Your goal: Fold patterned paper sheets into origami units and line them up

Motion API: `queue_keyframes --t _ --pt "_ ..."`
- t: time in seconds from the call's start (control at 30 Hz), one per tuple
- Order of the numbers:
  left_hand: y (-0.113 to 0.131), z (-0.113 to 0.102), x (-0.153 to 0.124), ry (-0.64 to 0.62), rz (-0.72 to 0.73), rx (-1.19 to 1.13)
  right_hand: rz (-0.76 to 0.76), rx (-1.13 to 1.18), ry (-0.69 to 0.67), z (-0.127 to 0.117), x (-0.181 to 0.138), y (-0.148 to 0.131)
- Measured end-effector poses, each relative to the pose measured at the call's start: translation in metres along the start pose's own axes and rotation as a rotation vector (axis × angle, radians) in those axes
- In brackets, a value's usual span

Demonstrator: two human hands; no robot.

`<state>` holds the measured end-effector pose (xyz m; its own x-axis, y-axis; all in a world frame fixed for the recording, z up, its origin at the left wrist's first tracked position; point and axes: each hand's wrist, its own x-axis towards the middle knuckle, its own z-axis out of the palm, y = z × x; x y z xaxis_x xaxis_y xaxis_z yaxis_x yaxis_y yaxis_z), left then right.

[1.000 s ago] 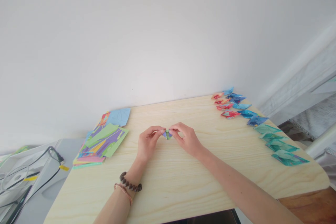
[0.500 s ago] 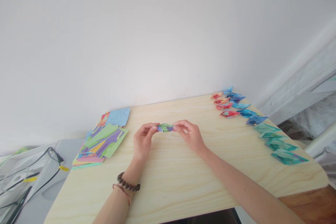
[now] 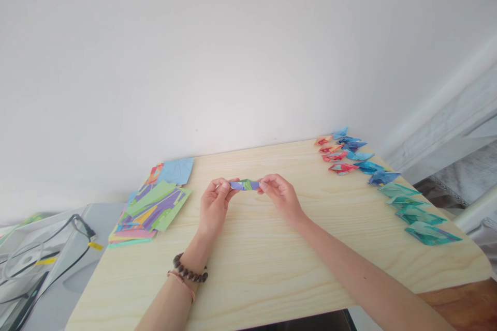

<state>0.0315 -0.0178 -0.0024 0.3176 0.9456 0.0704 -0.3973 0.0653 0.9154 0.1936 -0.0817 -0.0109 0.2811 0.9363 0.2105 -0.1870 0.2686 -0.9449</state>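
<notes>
A small folded paper boat, purple and green, is stretched between my two hands above the middle of the table. My left hand pinches its left tip between thumb and fingers. At the opposite tip, my right hand grips it the same way, thumb toward me. The long side of the boat faces me, and both of its ends are covered by my fingertips. A beaded bracelet and a copper-coloured bangle circle my left wrist.
Printed paper sheets lie stacked at the table's left. Along the right edge stand rows of folded paper boats: red ones, blue ones and green ones. Left of the wooden table, cables lie on a grey surface.
The boat has been turned between my fingers, so its purple side now shows more and it looks longer. My hands have shifted slightly apart. The view has moved a little.
</notes>
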Motion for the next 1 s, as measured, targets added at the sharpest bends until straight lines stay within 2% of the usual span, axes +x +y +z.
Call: queue_keyframes --t 0.2,0.37,0.57,0.7,0.83,1.0 --pt "-0.0032 0.0018 0.0000 0.040 -0.039 -0.090 0.039 0.057 0.035 0.0053 -0.0005 0.0017" --pt "-0.0046 0.0034 0.0001 0.065 -0.047 -0.069 0.045 0.044 0.080 0.0076 -0.0009 0.0046" --pt "0.0001 0.0037 -0.0031 -0.156 -0.019 0.040 -0.042 -0.089 0.117 0.0006 -0.0035 0.0036" --pt "0.0015 0.0030 -0.0054 -0.262 -0.041 0.198 -0.105 -0.199 0.079 -0.0004 -0.0081 0.0017" --pt "0.0012 0.0022 -0.0058 -0.208 -0.019 0.280 -0.139 -0.257 0.055 0.0000 -0.0096 0.0001" --pt "0.0010 0.0027 -0.0059 -0.118 -0.008 0.284 -0.120 -0.216 0.050 0.0014 -0.0084 -0.0006"
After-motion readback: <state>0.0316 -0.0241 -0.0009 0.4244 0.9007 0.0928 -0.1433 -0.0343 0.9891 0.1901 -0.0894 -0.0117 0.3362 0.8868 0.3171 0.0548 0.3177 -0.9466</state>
